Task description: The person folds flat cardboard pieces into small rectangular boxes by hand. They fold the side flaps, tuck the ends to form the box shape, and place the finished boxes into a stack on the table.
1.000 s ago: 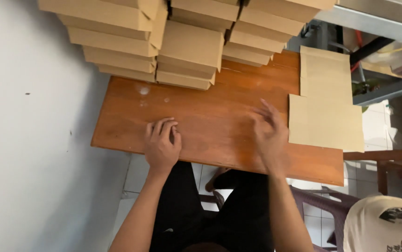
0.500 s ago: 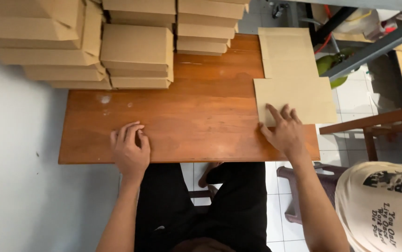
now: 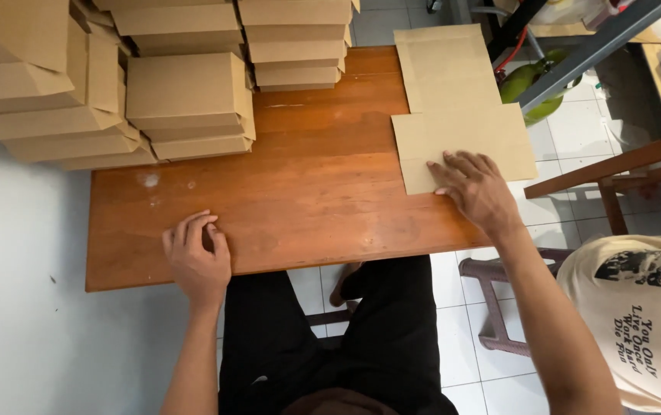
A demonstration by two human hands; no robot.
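Box-packing workshop: stacked cardboard boxes (image 3: 184,100)

The table (image 3: 307,192) is showing as reddish-brown wood with a smooth, lightly glossy varnish, carrying pale scuffed spots near its far left part. On the table's right end, the flat sheet (image 3: 461,123) is looking like matt tan cardboard, smooth and uncreased, under the right hand (image 3: 476,188). At the table's far edge, the stacked boxes (image 3: 184,100) are showing the same dull brown cardboard. The left hand (image 3: 196,257) is resting bare on the varnished wood. Beneath the table, the floor tiles (image 3: 468,338) are looking glossy white.
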